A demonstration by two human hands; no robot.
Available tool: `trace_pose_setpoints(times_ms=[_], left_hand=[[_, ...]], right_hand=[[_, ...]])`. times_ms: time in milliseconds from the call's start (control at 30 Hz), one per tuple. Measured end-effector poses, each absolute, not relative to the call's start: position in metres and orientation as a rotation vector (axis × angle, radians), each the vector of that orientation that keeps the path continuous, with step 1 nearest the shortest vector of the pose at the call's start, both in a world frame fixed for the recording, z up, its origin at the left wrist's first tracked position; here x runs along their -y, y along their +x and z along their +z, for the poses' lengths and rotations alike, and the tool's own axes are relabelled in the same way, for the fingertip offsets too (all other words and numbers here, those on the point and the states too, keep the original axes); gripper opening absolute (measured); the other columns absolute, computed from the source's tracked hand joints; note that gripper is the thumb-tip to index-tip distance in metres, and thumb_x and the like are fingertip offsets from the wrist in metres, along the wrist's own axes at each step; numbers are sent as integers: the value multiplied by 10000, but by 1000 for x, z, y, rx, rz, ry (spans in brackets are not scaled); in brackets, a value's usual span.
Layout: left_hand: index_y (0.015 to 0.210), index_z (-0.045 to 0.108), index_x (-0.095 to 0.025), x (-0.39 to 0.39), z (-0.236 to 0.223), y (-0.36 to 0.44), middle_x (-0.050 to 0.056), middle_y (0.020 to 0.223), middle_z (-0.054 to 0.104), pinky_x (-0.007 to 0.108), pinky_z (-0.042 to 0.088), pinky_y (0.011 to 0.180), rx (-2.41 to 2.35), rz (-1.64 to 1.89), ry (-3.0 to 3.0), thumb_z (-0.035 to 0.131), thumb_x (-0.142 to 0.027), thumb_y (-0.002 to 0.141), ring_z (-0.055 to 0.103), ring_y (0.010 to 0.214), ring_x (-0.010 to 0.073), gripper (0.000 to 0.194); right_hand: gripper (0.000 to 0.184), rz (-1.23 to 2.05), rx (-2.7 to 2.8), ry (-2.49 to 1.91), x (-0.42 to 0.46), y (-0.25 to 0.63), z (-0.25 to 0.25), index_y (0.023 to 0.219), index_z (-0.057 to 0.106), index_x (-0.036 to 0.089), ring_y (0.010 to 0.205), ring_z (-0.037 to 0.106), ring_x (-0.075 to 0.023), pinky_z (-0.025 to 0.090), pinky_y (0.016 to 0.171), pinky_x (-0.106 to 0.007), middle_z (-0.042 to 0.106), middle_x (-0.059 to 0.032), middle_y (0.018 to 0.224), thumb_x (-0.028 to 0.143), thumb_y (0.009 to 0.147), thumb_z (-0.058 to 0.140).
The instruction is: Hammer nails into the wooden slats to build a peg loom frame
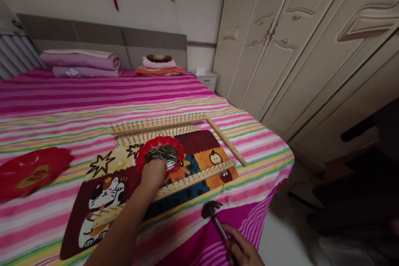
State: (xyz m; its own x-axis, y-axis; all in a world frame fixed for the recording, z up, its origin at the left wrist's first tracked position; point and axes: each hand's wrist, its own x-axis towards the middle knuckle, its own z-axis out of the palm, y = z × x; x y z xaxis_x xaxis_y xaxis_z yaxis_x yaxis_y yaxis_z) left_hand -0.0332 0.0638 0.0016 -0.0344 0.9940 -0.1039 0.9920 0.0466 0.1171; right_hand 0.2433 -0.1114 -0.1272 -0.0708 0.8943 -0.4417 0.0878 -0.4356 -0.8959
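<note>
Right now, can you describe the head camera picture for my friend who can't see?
A person's left hand reaches into a red bowl of nails while the right hand holds a hammer. Nail-studded wooden strips lie near the bowl on a striped bed, some over a mat with a cartoon cat.

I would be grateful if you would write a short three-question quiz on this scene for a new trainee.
1. True or false: the hammer is held by its head.
2. Multiple choice: where does the red bowl of nails sit?
A) on the floor
B) on the patterned mat
C) against the headboard
3. Fill in the blank: the ____ hand reaches into the bowl.

Key:
1. False; the right hand grips its handle.
2. B
3. left
</note>
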Motion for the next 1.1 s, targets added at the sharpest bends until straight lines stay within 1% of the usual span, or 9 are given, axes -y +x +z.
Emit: trace_pose_setpoints(times_ms=[300, 367, 433, 533, 633, 733, 867, 967, 1100], left_hand=[[815, 646, -124, -63, -2, -36, 176, 918, 673, 316, 440, 739, -2114, 71, 2115, 382, -160, 800, 636, 849, 232, 267], [815, 630, -128, -62, 3, -39, 158, 904, 671, 304, 438, 733, -2114, 134, 2102, 370, -174, 810, 631, 837, 219, 264], [816, 613, -151, -57, 11, -42, 111, 867, 672, 281, 441, 710, -2114, 196, 2085, 365, -204, 817, 627, 797, 191, 254], [818, 604, -175, -40, 23, -43, 35, 767, 665, 245, 452, 667, -2005, 561, 1832, 450, -281, 763, 615, 717, 152, 195], [860, 616, -168, -15, 26, -37, -5, 675, 640, 237, 459, 608, -1700, 961, 1357, 583, -362, 639, 587, 633, 133, 296], [828, 639, -157, 8, 19, -30, -20, 617, 625, 241, 462, 589, -1544, 1014, 1072, 668, -407, 539, 557, 572, 113, 383], [707, 652, -157, 20, 1, -21, -1, 617, 655, 268, 486, 636, -1535, 1022, 940, 700, -412, 474, 583, 594, 128, 349], [690, 655, -174, 19, -15, -11, 5, 654, 675, 276, 493, 661, -1607, 1116, 951, 683, -437, 479, 609, 642, 148, 338], [790, 665, -195, 17, -31, 7, 0, 676, 676, 278, 501, 652, -1746, 1197, 944, 621, -466, 566, 624, 667, 158, 354]], right_hand=[[672, 1610, 1059, -1504, 109, 242, -129, 1239, 468, 142, 312, 254, -71, 134, 323, -180, 317, 137, 390, 605, 754, 458], [677, 1601, 1062, -1487, 110, 241, -130, 1224, 479, 126, 313, 250, -70, 132, 322, -177, 308, 141, 380, 609, 751, 461], [685, 1606, 1063, -1483, 110, 240, -127, 1233, 469, 113, 307, 236, -69, 124, 316, -174, 294, 148, 367, 602, 753, 463], [667, 1636, 1028, -1492, 110, 238, -115, 1252, 449, 118, 305, 206, -63, 115, 310, -166, 266, 158, 367, 567, 759, 471], [622, 1652, 1000, -1521, 110, 235, -99, 1248, 448, 125, 300, 217, -62, 115, 304, -160, 279, 154, 377, 521, 768, 465], [597, 1669, 1027, -1549, 110, 234, -90, 1260, 432, 112, 280, 228, -66, 113, 283, -158, 307, 150, 369, 472, 785, 438], [578, 1620, 1074, -1558, 111, 235, -95, 1254, 438, 114, 293, 271, -66, 151, 282, -144, 341, 139, 393, 460, 791, 436], [601, 1619, 1098, -1576, 111, 237, -103, 1260, 432, 121, 296, 292, -65, 180, 278, -139, 365, 134, 409, 487, 783, 451], [572, 1632, 1124, -1567, 112, 239, -105, 1277, 410, 136, 294, 276, -62, 176, 262, -135, 364, 133, 431, 469, 813, 422]])
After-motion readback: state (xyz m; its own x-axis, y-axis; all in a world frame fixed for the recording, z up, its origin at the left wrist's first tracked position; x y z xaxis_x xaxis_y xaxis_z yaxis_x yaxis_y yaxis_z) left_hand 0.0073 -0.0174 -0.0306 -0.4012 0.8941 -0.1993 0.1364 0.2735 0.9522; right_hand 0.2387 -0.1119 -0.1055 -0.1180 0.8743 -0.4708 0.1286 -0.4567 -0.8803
